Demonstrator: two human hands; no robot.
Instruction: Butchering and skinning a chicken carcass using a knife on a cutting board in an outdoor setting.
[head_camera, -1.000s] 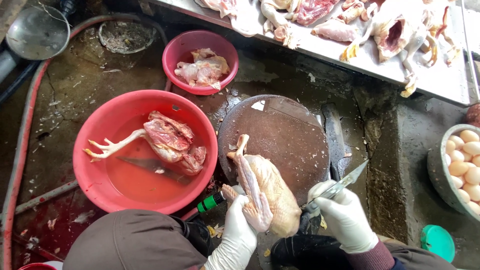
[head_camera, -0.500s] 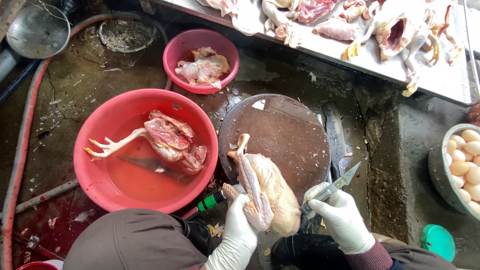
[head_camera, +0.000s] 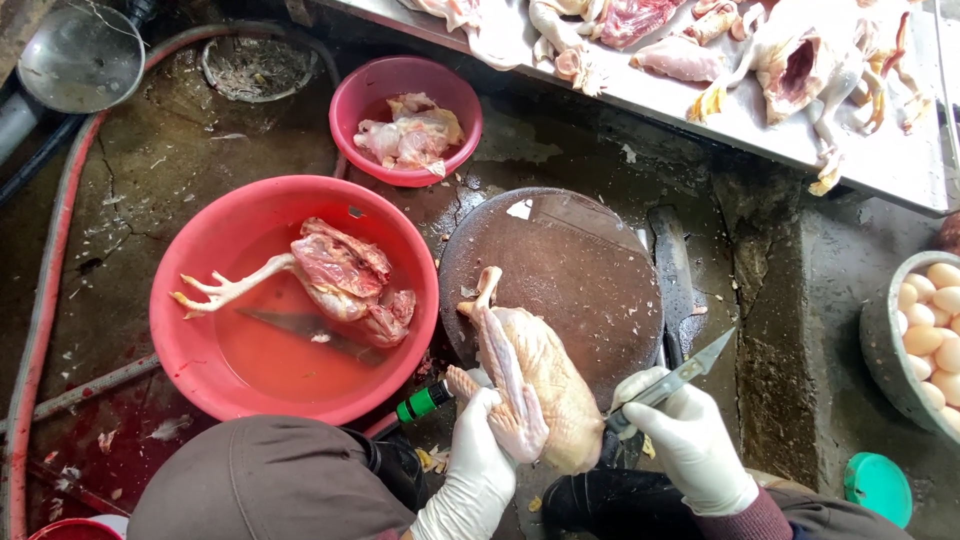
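Wet skin: I judge the chicken (head_camera: 535, 385) slippery, soft, light.
Left hand (head_camera: 478, 470): clamped on its wing end.
Right hand (head_camera: 690, 445): clamped on knife (head_camera: 672, 381), beside chicken.
Chicken: on chopping block (head_camera: 570, 265).

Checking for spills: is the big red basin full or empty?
Partly full: the big red basin holds reddish water, a chicken carcass and a knife.
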